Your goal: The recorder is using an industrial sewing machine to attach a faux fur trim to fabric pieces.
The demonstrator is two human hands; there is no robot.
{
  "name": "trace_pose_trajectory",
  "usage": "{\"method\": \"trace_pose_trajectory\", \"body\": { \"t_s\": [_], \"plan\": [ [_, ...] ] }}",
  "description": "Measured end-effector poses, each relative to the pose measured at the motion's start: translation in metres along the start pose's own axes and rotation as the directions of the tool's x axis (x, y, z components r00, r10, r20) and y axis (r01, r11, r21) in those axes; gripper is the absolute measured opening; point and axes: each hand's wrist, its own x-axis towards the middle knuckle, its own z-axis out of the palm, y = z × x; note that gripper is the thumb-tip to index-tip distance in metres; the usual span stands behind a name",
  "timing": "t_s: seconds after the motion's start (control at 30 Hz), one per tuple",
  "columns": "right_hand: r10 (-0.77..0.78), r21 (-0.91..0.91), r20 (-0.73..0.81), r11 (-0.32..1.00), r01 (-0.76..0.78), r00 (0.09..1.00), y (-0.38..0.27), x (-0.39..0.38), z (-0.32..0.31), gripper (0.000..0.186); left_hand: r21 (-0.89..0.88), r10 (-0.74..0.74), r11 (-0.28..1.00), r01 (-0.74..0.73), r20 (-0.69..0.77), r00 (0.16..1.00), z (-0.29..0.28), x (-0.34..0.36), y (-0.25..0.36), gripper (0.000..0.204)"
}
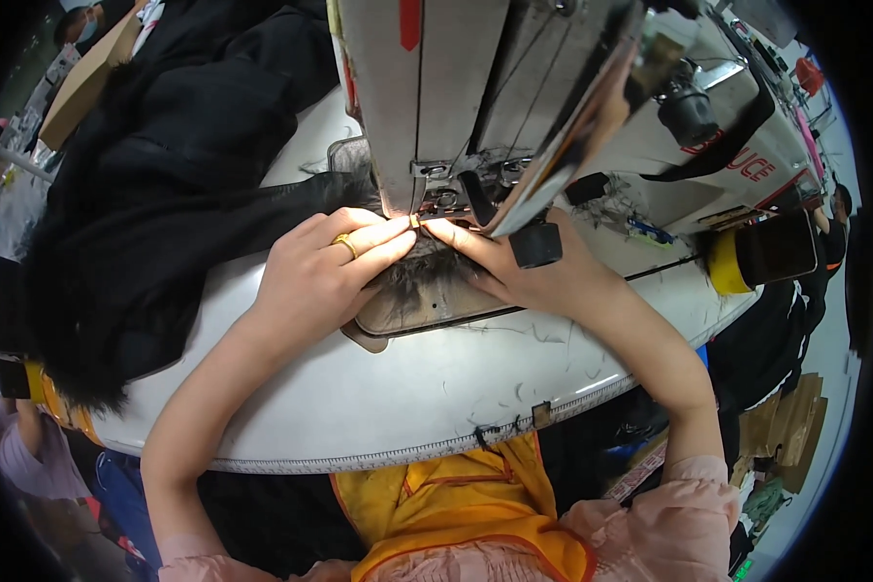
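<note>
My left hand (320, 267), with a gold ring, has its fingers drawn together at the lit needle area of a white sewing machine (383, 87). From the right my right hand (543, 267) reaches in, its index fingertip close to the left fingertips. Between them both hands grip the edge of a black fur-trimmed fabric (427, 276), whose loose hairs spread over the metal plate. The presser foot and fingertips hide much of the fabric edge. Black cloth (175, 194) lies heaped to the left and runs up to the needle.
The white table (436, 388) carries loose black hairs and a measuring tape (359, 462) along its curved front edge. A dark round knob (536, 244) hangs beside my right hand. Yellow-banded black device (737, 260) stands at the right. Cardboard (795, 427) and other people are around.
</note>
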Motion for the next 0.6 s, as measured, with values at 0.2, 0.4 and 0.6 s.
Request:
{"method": "trace_pose_trajectory", "body": {
  "t_s": [0.2, 0.4, 0.6],
  "plan": [
    [-0.022, -0.154, 0.056, 0.988, 0.030, 0.998, 0.004, 0.000, -0.001, 0.058, 0.038, -0.021, 0.999, 0.020, 0.001, 1.000, 0.003, 0.002, -0.001, 0.040],
    [-0.090, -0.115, -0.240, 0.991, 0.064, 0.966, 0.006, 0.001, 0.005, 0.013, 0.124, 0.007, 0.992, -0.012, 0.041, 0.999, 0.006, 0.001, 0.005, 0.039],
    [-0.087, -0.060, -0.232, 0.995, 0.075, 0.969, 0.004, 0.006, 0.004, 0.011, 0.142, 0.027, 0.989, -0.036, 0.067, 0.997, 0.003, 0.004, 0.009, 0.041]
  ]
}}
